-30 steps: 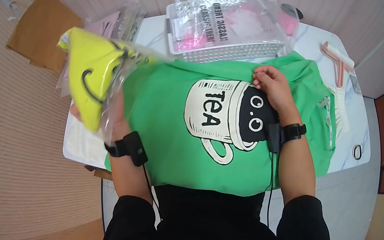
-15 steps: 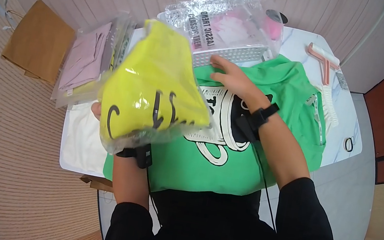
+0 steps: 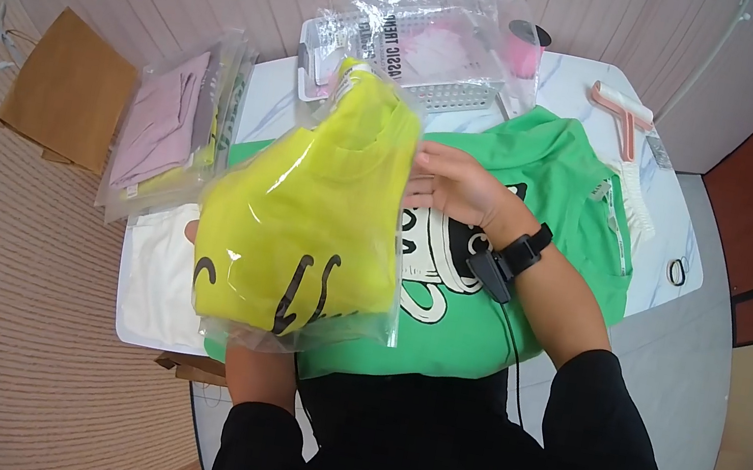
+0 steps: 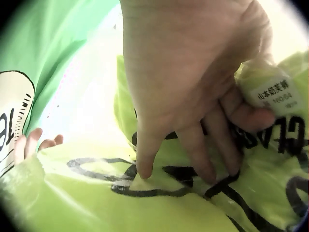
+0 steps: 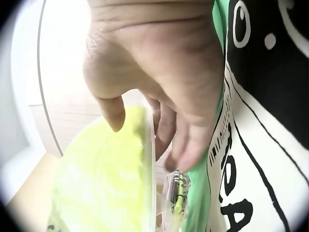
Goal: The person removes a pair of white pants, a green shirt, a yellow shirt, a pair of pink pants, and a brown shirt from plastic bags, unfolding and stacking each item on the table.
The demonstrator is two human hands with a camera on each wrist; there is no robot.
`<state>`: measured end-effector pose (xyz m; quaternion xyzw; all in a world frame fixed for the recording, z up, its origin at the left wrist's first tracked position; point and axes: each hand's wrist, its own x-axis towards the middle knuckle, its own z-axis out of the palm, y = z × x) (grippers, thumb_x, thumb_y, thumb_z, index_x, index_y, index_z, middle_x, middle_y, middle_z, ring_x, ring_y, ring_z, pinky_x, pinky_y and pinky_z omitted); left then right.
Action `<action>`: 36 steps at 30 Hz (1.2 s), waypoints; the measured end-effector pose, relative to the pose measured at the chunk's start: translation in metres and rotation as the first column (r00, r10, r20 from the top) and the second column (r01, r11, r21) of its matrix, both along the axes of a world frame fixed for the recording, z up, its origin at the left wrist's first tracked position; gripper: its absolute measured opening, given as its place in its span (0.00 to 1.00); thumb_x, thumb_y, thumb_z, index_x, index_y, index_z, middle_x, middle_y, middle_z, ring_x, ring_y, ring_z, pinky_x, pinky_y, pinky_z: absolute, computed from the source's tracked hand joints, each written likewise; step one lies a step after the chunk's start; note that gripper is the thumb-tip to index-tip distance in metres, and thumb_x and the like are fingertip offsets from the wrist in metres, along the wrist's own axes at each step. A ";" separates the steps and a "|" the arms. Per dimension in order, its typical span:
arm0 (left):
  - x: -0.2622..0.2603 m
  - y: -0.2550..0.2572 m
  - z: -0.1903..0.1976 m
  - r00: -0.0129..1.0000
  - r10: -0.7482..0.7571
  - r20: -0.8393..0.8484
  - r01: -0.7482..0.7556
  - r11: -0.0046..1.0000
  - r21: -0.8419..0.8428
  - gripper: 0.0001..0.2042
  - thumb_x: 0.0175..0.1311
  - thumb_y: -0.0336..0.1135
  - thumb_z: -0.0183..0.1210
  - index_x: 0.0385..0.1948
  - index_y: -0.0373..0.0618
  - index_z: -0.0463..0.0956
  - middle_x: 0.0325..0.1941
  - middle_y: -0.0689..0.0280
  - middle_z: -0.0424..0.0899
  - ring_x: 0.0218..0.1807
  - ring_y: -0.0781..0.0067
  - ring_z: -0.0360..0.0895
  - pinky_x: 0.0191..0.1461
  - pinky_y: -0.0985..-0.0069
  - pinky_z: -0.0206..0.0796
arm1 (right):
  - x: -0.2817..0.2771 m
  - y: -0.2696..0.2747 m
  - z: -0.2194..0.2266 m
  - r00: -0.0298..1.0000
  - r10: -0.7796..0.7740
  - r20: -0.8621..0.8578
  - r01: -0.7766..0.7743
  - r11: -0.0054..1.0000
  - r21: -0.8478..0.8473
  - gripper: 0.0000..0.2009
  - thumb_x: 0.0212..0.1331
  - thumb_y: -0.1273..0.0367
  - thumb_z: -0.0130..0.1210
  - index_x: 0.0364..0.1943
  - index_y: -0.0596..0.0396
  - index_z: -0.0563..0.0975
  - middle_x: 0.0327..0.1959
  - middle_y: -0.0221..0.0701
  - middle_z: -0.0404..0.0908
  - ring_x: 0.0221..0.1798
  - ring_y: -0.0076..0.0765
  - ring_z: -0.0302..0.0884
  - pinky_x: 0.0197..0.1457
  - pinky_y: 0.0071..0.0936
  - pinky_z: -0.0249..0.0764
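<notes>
bagged yellow garment (image 3: 306,208): held up over the left part of the green top (image 3: 535,152), neckline end toward the far side of the tabletop (image 3: 571,83).

left hand (image 4: 188,92): mostly hidden from the head view. left wrist view shows fingers spread against the printed plastic; a digit tip shows at the pack's left edge. reads as gripping that side, thumb against fingers. the wide spread presumably keeps a limp, slippery load from folding.

right hand (image 3: 460,184): not gripping. fingers loosely extended at the pack's right edge, thumb to one side of it, fingers to the other; firm contact cannot be told. likely placed there to steady the unsupported side.

surroundings: green top lies spread, mug print up, perhaps so the print shows. white basket (image 3: 464,98) at the back carries a clear bag (image 3: 428,45). bagged garments (image 3: 162,115) sit stacked at left, probably to save room.
</notes>
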<state>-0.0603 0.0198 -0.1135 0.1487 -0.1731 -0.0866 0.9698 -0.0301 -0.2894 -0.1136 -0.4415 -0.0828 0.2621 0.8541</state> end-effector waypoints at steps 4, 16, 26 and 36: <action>-0.005 -0.005 0.001 1.000 0.002 0.004 -0.003 0.996 0.084 0.30 0.48 0.41 0.57 0.54 0.33 0.67 0.51 0.51 0.77 0.47 0.56 0.78 0.52 0.63 0.72 | -0.013 -0.037 -0.001 0.983 -0.149 0.109 0.148 0.989 0.016 0.17 0.64 0.68 0.51 0.54 0.61 0.69 0.44 0.37 0.79 0.41 0.32 0.81 0.44 0.28 0.79; 0.011 0.013 0.015 0.997 -0.052 -0.054 0.071 0.394 0.917 0.14 0.63 0.36 0.54 0.41 0.32 0.76 0.35 0.63 0.82 0.37 0.75 0.76 0.40 0.78 0.65 | -0.014 -0.109 -0.049 0.912 -0.386 0.137 0.408 0.886 -0.220 0.12 0.56 0.77 0.55 0.44 0.58 0.71 0.38 0.28 0.76 0.40 0.26 0.77 0.45 0.22 0.75; -0.002 0.067 0.030 0.994 -0.017 -0.107 0.096 -0.305 0.948 0.16 0.67 0.41 0.53 0.31 0.33 0.80 0.29 0.67 0.81 0.33 0.78 0.74 0.41 0.79 0.65 | -0.014 -0.110 -0.044 0.916 -0.365 0.165 0.397 0.881 -0.256 0.15 0.51 0.81 0.53 0.45 0.58 0.71 0.34 0.26 0.74 0.33 0.22 0.73 0.36 0.19 0.71; 0.012 -0.072 0.095 0.881 -0.297 0.369 -0.425 -0.152 0.892 0.10 0.67 0.32 0.52 0.42 0.35 0.76 0.34 0.65 0.79 0.36 0.77 0.76 0.41 0.80 0.67 | -0.012 -0.094 -0.042 0.688 -0.557 0.464 0.713 0.636 -0.294 0.21 0.56 0.75 0.54 0.56 0.56 0.70 0.43 0.29 0.78 0.36 0.21 0.74 0.38 0.16 0.70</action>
